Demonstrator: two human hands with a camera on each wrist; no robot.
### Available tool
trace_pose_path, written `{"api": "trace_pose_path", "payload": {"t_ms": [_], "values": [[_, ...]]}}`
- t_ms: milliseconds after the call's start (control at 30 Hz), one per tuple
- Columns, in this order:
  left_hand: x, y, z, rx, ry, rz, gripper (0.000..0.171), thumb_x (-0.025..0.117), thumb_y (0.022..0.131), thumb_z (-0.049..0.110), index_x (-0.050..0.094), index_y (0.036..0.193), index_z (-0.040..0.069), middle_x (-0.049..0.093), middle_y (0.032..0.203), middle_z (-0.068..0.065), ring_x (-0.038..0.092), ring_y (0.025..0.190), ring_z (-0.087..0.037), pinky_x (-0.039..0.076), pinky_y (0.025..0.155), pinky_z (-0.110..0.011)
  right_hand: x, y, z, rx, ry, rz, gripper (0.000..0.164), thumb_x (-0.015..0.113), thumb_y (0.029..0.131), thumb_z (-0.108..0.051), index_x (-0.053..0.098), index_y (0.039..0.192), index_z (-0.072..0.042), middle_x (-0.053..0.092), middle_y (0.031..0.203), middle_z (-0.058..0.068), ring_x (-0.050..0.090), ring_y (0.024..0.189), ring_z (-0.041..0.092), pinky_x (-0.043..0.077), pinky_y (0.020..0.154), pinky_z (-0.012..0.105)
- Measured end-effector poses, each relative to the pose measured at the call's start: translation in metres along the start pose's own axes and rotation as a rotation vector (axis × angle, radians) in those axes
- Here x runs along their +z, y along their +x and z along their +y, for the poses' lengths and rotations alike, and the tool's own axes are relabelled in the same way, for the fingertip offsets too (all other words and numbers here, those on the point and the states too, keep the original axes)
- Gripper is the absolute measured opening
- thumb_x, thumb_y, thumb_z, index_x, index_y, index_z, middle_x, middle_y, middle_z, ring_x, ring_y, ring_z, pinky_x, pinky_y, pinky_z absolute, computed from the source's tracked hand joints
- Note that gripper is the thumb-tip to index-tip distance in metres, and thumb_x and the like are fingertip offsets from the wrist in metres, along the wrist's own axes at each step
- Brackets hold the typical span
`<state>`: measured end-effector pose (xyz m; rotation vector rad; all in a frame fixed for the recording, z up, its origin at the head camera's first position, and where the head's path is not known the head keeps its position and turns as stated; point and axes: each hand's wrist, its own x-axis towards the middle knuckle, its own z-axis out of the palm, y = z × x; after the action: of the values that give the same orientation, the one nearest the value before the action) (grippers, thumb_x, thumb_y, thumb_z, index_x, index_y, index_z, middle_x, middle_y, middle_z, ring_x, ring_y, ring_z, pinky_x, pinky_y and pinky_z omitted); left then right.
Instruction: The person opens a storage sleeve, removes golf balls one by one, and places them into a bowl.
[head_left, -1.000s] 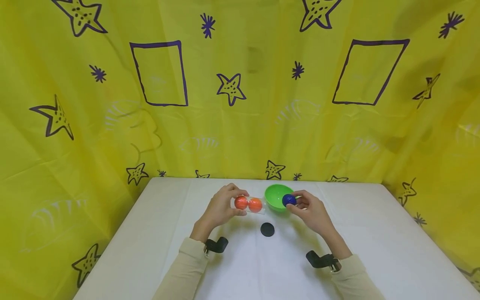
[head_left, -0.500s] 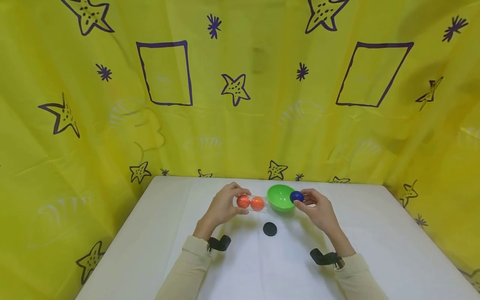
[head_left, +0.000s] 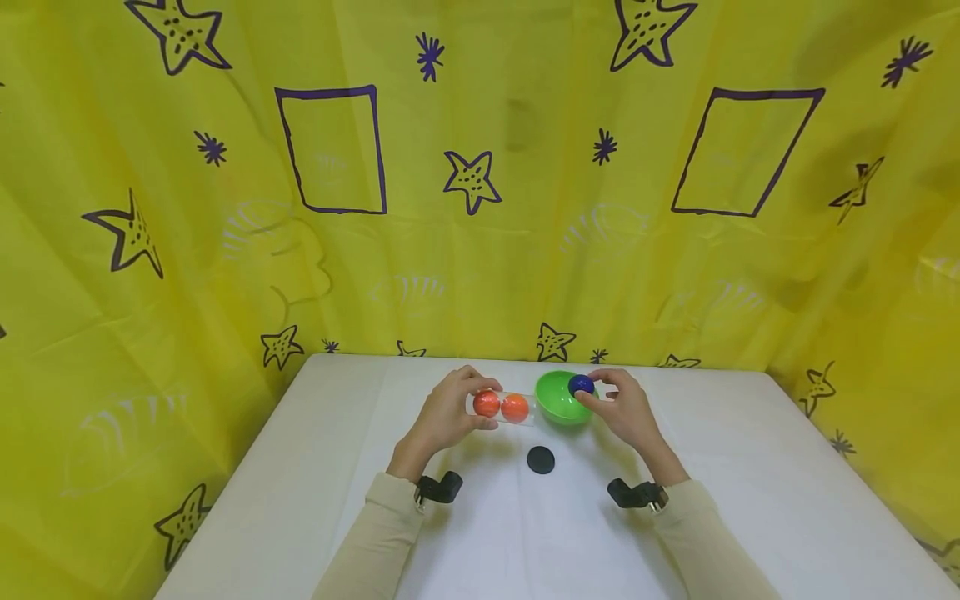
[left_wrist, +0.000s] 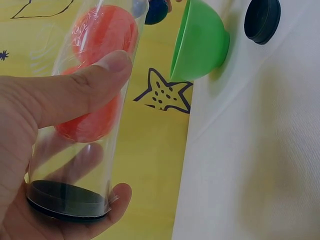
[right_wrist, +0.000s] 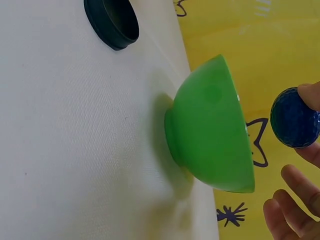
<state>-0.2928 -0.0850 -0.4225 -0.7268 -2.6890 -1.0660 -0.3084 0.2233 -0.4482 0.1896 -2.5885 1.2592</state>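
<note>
My left hand (head_left: 447, 410) grips a clear plastic tube (left_wrist: 107, 165) with two orange balls (head_left: 514, 407) inside it. A dark cap (left_wrist: 67, 200) closes the tube's end by my palm. Between thumb and fingertips, my right hand (head_left: 624, 406) pinches a dark blue dimpled golf ball (right_wrist: 296, 119). In the right wrist view the ball is above the rim of a green bowl (right_wrist: 210, 130), apart from it. The bowl stands upright on the table, just right of the tube in the head view.
A loose black round cap (head_left: 541, 460) lies on the white table (head_left: 517, 542) in front of the bowl. A yellow curtain (head_left: 480, 275) with drawn stars hangs behind the table's back edge. Black cameras (head_left: 441, 487) sit on both wrists.
My right hand shifted slightly right with the golf ball, then came back left and up over the bowl. My left hand keeps its grip on the tube. The head view swung a little.
</note>
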Motion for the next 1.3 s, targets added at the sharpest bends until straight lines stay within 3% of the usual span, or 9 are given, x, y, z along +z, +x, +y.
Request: {"api": "trace_pose_path", "payload": {"t_ms": [433, 800, 1067, 1300], "values": [[0.001, 0.001, -0.002, 0.008, -0.008, 0.016, 0.047, 0.092, 0.075, 0.015, 0.074, 0.119, 0.018, 0.064, 0.11, 0.0, 0.057, 0.106, -0.021, 0.05, 0.091, -0.04, 0.015, 0.015, 0.005, 0.099, -0.007, -0.045, 0.043, 0.076, 0.093, -0.028, 0.063, 0.124, 0.0, 0.051, 0.142, 0.027, 0.043, 0.135, 0.046, 0.042, 0.111, 0.059], [0.0, -0.001, 0.001, 0.008, -0.007, 0.016, 0.046, 0.092, 0.075, 0.014, 0.074, 0.118, 0.018, 0.064, 0.11, -0.001, 0.057, 0.106, -0.022, 0.05, 0.091, -0.041, 0.024, 0.018, 0.013, 0.164, -0.018, -0.082, 0.047, 0.074, 0.094, -0.031, 0.062, 0.127, -0.001, 0.047, 0.147, 0.028, 0.037, 0.141, 0.047, 0.029, 0.118, 0.064], [-0.001, -0.001, 0.001, 0.002, -0.01, 0.009, 0.046, 0.091, 0.076, 0.015, 0.074, 0.118, 0.018, 0.064, 0.111, -0.001, 0.058, 0.108, -0.025, 0.049, 0.091, -0.042, 0.027, 0.021, 0.016, 0.199, -0.012, -0.1, 0.048, 0.074, 0.093, -0.032, 0.061, 0.128, -0.002, 0.044, 0.149, 0.027, 0.034, 0.142, 0.047, 0.027, 0.119, 0.065], [0.0, -0.001, 0.0, 0.006, -0.001, 0.009, 0.047, 0.092, 0.076, 0.015, 0.074, 0.119, 0.018, 0.064, 0.111, 0.0, 0.057, 0.106, -0.021, 0.05, 0.091, -0.04, 0.029, 0.021, 0.016, 0.2, -0.014, -0.099, 0.048, 0.076, 0.092, -0.031, 0.062, 0.127, -0.002, 0.045, 0.147, 0.027, 0.035, 0.14, 0.047, 0.029, 0.118, 0.066]]}}
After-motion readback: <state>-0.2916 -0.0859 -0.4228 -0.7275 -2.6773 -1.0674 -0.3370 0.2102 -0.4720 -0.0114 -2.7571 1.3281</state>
